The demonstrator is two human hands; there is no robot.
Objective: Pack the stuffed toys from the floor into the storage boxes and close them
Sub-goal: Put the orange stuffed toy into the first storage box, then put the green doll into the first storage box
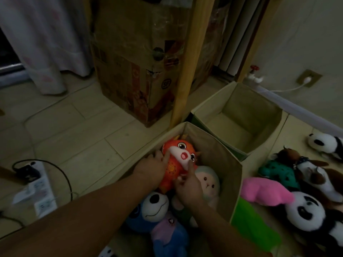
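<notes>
Now both my hands hold the orange toy point(178, 160) in the near box point(219, 160): left hand point(154, 166) curled on its side, right hand point(188, 184) pinching, forefinger up. Overstuffed (nearly full), it may pop out; more toys wait at three o'clock.

A pale tiled floor point(89, 130) carries 2 open fabric storage boxes, the near box point(219, 156) touching the far box point(259, 115) at a corner. Behind them stands a tall cardboard box point(133, 75). A power strip point(39, 184) with a black cable lies at the left. At the right lie a pink toy point(263, 190), 2 pandas point(306, 214) point(324, 143), a green toy point(276, 171) and a brown dog point(315, 175).
</notes>
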